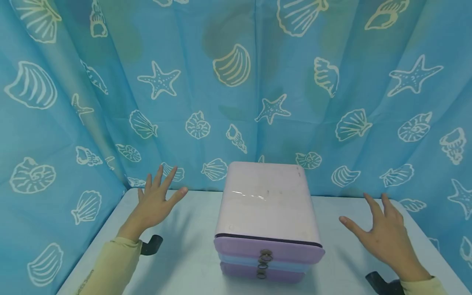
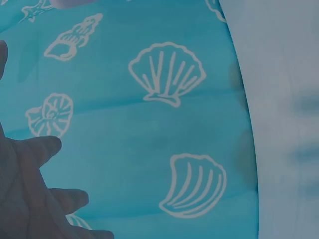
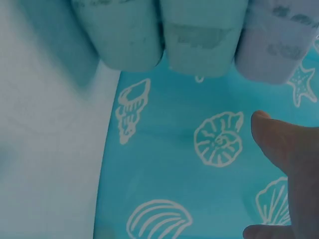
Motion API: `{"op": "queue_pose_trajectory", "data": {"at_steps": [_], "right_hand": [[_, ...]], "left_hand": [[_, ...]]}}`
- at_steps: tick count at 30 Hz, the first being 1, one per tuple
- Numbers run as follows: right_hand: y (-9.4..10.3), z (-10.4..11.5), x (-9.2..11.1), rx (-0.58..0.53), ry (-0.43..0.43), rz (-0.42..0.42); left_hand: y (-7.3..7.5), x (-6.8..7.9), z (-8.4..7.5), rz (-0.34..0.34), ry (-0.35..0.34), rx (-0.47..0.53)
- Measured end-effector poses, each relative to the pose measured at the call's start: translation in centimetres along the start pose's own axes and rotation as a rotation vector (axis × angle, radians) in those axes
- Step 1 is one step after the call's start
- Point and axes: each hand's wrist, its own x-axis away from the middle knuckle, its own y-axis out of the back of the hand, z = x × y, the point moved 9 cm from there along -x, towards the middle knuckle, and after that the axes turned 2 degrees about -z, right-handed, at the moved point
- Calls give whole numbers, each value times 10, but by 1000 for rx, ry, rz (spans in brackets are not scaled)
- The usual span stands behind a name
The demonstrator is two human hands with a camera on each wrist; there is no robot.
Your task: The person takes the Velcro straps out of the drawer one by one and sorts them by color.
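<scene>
In the head view a small drawer box (image 1: 271, 200) stands on the white table, with a pale pink top and purple and light blue drawer fronts. Ring pulls (image 1: 264, 257) line the middle of its front. My left hand (image 1: 153, 205) hovers to the left of the box, fingers spread and holding nothing. On the other side, my right hand (image 1: 385, 233) is raised apart from the box, its thumb pointing toward it. The left wrist view shows fingers (image 2: 42, 149) against the curtain. The right wrist view catches the thumb (image 3: 274, 137) below the box's side (image 3: 202, 45).
A blue curtain (image 1: 199, 94) with white shells and starfish hangs behind and along the sides of the white table (image 1: 188, 241). A black wrist mount (image 1: 152, 245) sits at the left sleeve, and another (image 1: 381, 283) at the right.
</scene>
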Motion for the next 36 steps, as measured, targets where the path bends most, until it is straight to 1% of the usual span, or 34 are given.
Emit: {"op": "queue_pose_trajectory", "data": {"at_steps": [6, 10, 14, 19, 22, 30, 33, 36], "right_hand": [[5, 11, 3, -39, -12, 1], [7, 21, 6, -64, -5, 12], [12, 30, 9, -84, 4, 6], [18, 41, 14, -109, -8, 6], [23, 48, 19, -127, -4, -1], [37, 72, 37, -222, 5, -59], [43, 83, 45, -270, 9, -105], [51, 96, 54, -313, 28, -177]], "left_hand": [[1, 2, -1, -18, -3, 29], [0, 2, -2, -24, 2, 47], [-1, 4, -6, -32, -9, 77], [-5, 6, -10, -34, -7, 118], [-9, 7, -15, -37, -21, 157], [-23, 16, -32, -39, -56, 267], [-28, 20, -38, -49, -68, 306], [-31, 25, -43, -61, -82, 349]]}}
